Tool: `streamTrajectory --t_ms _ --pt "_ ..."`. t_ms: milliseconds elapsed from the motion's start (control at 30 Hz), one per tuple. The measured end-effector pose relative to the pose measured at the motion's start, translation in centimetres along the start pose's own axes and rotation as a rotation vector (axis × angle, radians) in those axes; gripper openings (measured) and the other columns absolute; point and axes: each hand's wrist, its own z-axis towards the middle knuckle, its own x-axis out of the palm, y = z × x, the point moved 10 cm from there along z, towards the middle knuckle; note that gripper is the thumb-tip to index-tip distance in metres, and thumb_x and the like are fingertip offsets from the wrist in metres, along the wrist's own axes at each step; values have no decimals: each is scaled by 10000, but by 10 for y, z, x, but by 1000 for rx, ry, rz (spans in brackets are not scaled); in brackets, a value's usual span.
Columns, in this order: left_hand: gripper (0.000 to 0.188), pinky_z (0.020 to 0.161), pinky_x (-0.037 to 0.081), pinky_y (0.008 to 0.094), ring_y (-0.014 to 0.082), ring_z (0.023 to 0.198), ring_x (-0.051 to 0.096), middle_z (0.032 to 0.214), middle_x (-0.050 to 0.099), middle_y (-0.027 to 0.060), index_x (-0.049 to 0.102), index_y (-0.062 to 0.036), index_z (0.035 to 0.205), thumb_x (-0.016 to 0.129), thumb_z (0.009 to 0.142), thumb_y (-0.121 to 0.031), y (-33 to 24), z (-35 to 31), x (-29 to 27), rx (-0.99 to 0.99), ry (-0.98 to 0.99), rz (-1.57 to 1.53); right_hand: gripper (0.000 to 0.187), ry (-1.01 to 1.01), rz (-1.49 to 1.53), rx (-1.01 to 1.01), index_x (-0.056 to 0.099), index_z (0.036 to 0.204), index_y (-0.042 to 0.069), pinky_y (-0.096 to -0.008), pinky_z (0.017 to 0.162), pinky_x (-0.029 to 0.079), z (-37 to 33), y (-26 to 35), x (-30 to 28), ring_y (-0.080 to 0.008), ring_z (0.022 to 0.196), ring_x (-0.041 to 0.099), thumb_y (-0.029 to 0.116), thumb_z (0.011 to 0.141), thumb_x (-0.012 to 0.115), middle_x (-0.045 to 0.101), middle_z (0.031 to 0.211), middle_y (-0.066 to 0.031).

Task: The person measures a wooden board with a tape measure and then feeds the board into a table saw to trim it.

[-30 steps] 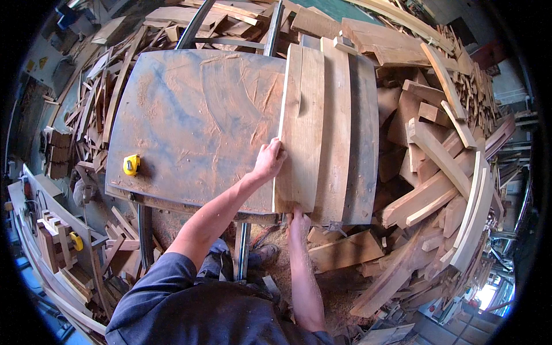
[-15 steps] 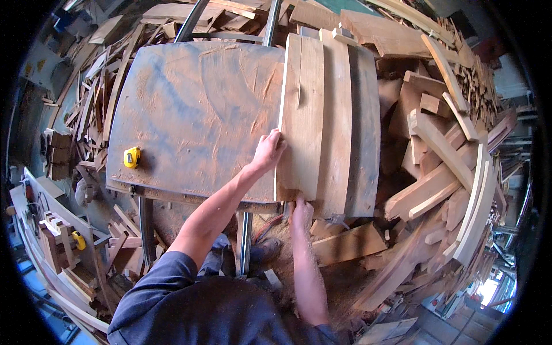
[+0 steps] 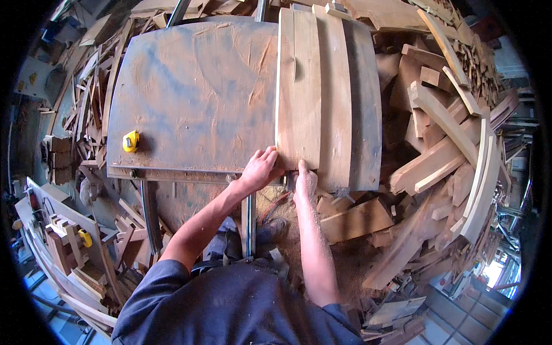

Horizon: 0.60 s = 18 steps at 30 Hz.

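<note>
A pale wooden board lies lengthwise on a dusty metal work table, with a slit running part-way down from its far end. My left hand is closed at the board's near left corner, fingers curled against its edge. At the near end, my right hand grips the board with the thumb on top; its other fingers are hidden below. Along the board's right side runs a second long wooden plank. A yellow tape measure sits on the table's left part.
Offcuts are heaped to the right of the table, with more scrap wood at the left. A small wood block rests at the plank's far end. Sawdust and a wooden block lie below the near edge.
My left hand has slid nearer along the board's left edge to its near corner. My right hand has come up, its thumb now on the board's end. The whole view has shifted.
</note>
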Motion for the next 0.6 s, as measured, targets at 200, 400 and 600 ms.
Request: streamTrajectory --t_ms 200,400,600 --pt "545 930 436 461 412 1048 501 1291 490 184 456 30 1196 705 823 -280 6 3 5 -29 70 28 479 90 -45 141 639 783 -63 -345 529 379 6 -13 3 -151 553 458 393 928 608 541 641 -38" --pt "564 933 444 454 407 1066 499 1297 484 190 459 31 1194 700 825 -321 5 6 1 -22 42 96 377 110 -21 145 618 822 35 -269 367 274 9 -11 9 -87 442 390 397 924 632 457 600 31" --pt "575 940 451 448 398 1084 506 1307 481 190 464 38 1195 697 824 -335 11 12 1 -49 41 118 420 136 -45 178 575 765 58 -275 335 268 10 -6 14 -105 396 368 446 920 618 457 573 15"
